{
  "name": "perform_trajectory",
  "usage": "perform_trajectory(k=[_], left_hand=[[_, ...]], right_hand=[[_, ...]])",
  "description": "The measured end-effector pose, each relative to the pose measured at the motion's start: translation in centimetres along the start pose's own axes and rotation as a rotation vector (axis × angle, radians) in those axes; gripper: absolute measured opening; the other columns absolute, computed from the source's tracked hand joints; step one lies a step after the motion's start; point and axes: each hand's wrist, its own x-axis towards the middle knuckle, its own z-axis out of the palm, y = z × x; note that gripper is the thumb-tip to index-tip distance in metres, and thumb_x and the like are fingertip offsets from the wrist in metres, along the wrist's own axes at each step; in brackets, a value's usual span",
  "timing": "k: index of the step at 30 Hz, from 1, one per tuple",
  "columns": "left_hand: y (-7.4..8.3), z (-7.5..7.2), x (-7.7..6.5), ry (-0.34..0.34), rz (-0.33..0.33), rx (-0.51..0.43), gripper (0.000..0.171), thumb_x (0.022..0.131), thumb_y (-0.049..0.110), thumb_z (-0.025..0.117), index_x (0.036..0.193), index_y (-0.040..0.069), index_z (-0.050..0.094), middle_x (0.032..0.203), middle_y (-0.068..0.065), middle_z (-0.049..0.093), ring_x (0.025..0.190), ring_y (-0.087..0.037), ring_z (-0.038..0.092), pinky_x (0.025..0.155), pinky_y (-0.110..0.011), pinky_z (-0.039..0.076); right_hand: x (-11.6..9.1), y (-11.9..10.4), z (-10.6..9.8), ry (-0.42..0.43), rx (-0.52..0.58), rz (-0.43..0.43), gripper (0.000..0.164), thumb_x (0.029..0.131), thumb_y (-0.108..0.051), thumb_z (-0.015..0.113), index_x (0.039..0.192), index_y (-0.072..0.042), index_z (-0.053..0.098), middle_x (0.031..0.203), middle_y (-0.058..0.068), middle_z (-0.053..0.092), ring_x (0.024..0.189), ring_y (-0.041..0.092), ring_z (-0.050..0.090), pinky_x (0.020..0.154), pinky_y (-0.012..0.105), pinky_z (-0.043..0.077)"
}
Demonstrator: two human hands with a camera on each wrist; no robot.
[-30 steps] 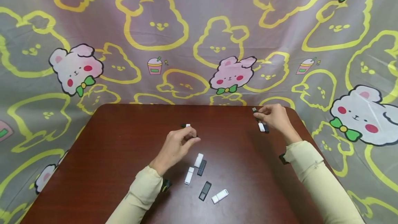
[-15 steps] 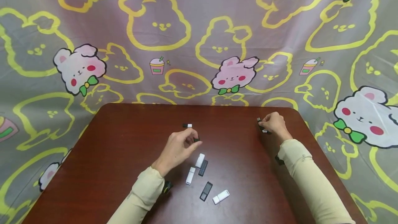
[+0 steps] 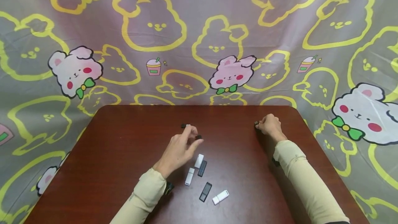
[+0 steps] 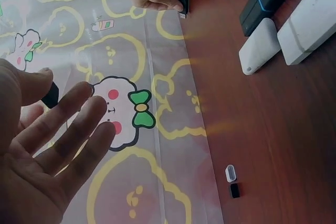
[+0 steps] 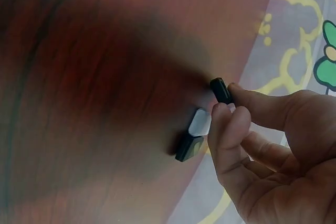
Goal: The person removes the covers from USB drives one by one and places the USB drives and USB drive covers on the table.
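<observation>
At the table's far right, my right hand (image 3: 269, 126) pinches a black USB stick (image 5: 221, 91) between thumb and fingers, low over the tabletop. Just beside it in the right wrist view lie a white USB stick (image 5: 199, 123) and a black USB stick (image 5: 189, 147), both partly seen. My left hand (image 3: 178, 152) is raised over the middle of the table, holding a small black cap (image 3: 198, 137) between thumb and index finger. In the left wrist view its other fingers are spread. Behind that hand lie a black cap (image 4: 234, 190) and a white cap (image 4: 230, 173), side by side.
Nearer me on the brown table (image 3: 124, 168) lie several capped USB sticks: a white one (image 3: 199, 161) against a black one (image 3: 202, 168), another white (image 3: 189, 176), a black (image 3: 205, 192) and a white (image 3: 220, 197). A patterned curtain (image 3: 174, 58) hangs behind.
My right hand has come down and nearer to the white and black sticks, still holding the black USB stick. The left hand stays almost in place with the black cap.
</observation>
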Motion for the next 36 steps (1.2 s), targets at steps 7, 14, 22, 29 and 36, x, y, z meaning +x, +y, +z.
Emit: perform_trajectory(k=[7, 14, 22, 29, 36], left_hand=[[0.1, 0.3, -0.1, -0.013, 0.012, 0.017, 0.016, 0.099, 0.019, 0.066, 0.114, 0.014, 0.066, 0.089, 0.002, 0.073, 0.071, -0.007, 0.059, 0.065, -0.020, 0.048], [0.1, 0.3, 0.1, 0.002, 0.011, 0.022, 0.019, 0.098, 0.012, 0.066, 0.116, 0.011, 0.064, 0.095, 0.000, 0.073, 0.079, -0.010, 0.065, 0.070, -0.026, 0.053], [-0.5, 0.4, 0.5, 0.066, 0.093, 0.093, 0.019, 0.091, 0.009, 0.072, 0.109, 0.007, 0.070, 0.104, -0.003, 0.069, 0.099, -0.020, 0.061, 0.085, -0.036, 0.053], [-1.8, 0.0, 1.5, 0.105, 0.057, 0.167, 0.020, 0.085, 0.007, 0.078, 0.104, 0.008, 0.074, 0.097, -0.003, 0.074, 0.092, -0.021, 0.059, 0.078, -0.035, 0.050], [-3.0, -0.1, 2.1, 0.078, -0.028, 0.178, 0.017, 0.086, 0.012, 0.079, 0.102, 0.008, 0.075, 0.095, -0.004, 0.076, 0.088, -0.020, 0.058, 0.074, -0.034, 0.048]], right_hand=[[0.1, 0.7, 0.3, 0.085, -0.039, -0.032, 0.028, 0.091, -0.021, 0.075, 0.071, -0.001, 0.072, 0.076, 0.012, 0.073, 0.091, 0.038, 0.062, 0.105, 0.060, 0.039], [-0.3, 1.4, -0.3, 0.200, -0.076, -0.155, 0.019, 0.094, -0.018, 0.070, 0.088, -0.001, 0.073, 0.082, 0.017, 0.073, 0.078, 0.037, 0.066, 0.071, 0.051, 0.052], [-2.9, 2.0, 0.1, 0.138, -0.345, -0.494, 0.037, 0.097, -0.018, 0.064, 0.125, 0.006, 0.065, 0.123, 0.030, 0.066, 0.113, 0.050, 0.061, 0.089, 0.064, 0.049], [-4.1, 1.9, 1.4, 0.104, -0.418, -0.468, 0.047, 0.099, -0.029, 0.061, 0.136, 0.001, 0.060, 0.139, 0.031, 0.058, 0.128, 0.053, 0.052, 0.094, 0.067, 0.045], [-4.4, 1.9, 2.0, 0.049, -0.395, -0.410, 0.052, 0.100, -0.033, 0.059, 0.140, 0.001, 0.056, 0.140, 0.032, 0.055, 0.129, 0.054, 0.048, 0.094, 0.067, 0.041]])
